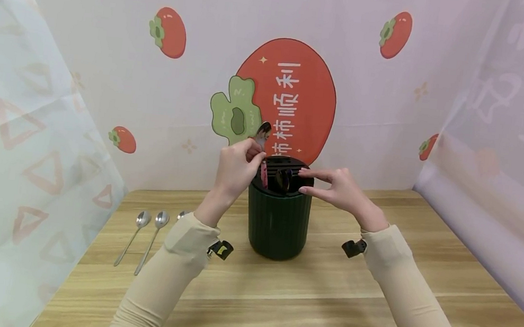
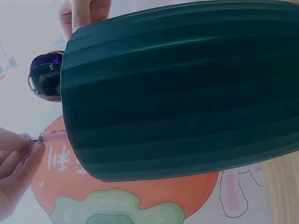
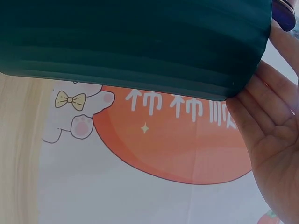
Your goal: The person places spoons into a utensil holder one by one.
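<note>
A dark green ribbed utensil holder [image 1: 277, 223] stands upright on the table with a slotted black top. My left hand [image 1: 237, 169] pinches a pink-handled spoon [image 1: 264, 174] by its metal neck, bowl up, handle down in the holder's left side. In the left wrist view, the pink handle [image 2: 56, 135] disappears behind the rim. Two dark shiny rounded utensil heads [image 1: 283, 180] stick out of the opening. My right hand [image 1: 338, 188] rests at the right rim, fingers and thumb extended and parted. The right wrist view shows its fingers [image 3: 268, 100] against the holder's edge.
Left of the holder, metal spoons lie on the wooden table [image 1: 246, 311]: one spoon [image 1: 142, 219] at the far left, another spoon [image 1: 161, 220] beside it, and a third spoon [image 1: 182, 215] partly hidden by my left sleeve. A printed cloth [image 1: 193, 92] hangs close behind.
</note>
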### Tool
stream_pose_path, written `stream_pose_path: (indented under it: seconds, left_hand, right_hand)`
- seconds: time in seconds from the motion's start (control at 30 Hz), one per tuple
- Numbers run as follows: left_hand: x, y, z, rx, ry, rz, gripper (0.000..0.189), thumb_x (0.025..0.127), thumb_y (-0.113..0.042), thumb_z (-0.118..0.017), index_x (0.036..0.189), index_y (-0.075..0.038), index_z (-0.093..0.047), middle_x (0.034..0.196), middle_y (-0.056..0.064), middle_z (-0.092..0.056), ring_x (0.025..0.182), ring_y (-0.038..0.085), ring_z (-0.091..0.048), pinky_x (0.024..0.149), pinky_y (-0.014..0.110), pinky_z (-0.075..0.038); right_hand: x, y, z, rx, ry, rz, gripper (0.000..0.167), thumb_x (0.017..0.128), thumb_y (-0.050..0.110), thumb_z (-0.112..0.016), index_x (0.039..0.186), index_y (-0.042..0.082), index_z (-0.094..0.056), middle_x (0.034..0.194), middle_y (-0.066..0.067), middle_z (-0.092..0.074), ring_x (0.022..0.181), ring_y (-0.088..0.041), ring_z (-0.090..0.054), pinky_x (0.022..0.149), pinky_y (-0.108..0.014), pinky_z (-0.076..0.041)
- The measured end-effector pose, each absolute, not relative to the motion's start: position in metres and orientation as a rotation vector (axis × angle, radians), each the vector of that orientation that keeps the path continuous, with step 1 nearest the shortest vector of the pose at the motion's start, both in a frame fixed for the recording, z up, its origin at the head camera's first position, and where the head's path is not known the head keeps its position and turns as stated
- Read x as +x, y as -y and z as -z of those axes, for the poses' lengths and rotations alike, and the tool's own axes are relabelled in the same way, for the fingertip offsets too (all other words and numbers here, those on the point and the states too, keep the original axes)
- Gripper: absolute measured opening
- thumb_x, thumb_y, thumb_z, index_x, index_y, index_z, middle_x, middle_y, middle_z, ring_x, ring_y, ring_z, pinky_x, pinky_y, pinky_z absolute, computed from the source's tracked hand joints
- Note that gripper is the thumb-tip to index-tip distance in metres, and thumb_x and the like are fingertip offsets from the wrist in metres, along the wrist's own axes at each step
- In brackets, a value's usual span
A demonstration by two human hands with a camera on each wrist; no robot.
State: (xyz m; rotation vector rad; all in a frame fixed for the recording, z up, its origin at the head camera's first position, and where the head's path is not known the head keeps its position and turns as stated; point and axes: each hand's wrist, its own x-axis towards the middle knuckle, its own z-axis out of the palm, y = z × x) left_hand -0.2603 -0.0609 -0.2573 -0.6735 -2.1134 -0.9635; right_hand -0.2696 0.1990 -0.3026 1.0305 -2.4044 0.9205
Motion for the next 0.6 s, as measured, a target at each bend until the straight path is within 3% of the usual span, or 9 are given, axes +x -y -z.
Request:
stream_pose_path:
  seconds: [0.6]
  left_hand:
    - [-0.261, 0.062, 0.268, -0.662, 2.184, 0.936, 0.007, 0.087, -0.010, -0.067, 0.084, -0.003, -0.068, 0.077, 0.007, -0.071, 0.065, 0.014, -0.065, 0.060, 0.028, -0.053]
  right_hand:
    - [-0.270, -0.199, 0.303, 1.027, 2.423, -0.934, 0.039, 0.084, 0.032, -0.072, 0.119, 0.017, -0.068, 0.124, -0.003, -0.064, 0.114, -0.019, -0.061, 0.096, -0.043, -0.048]
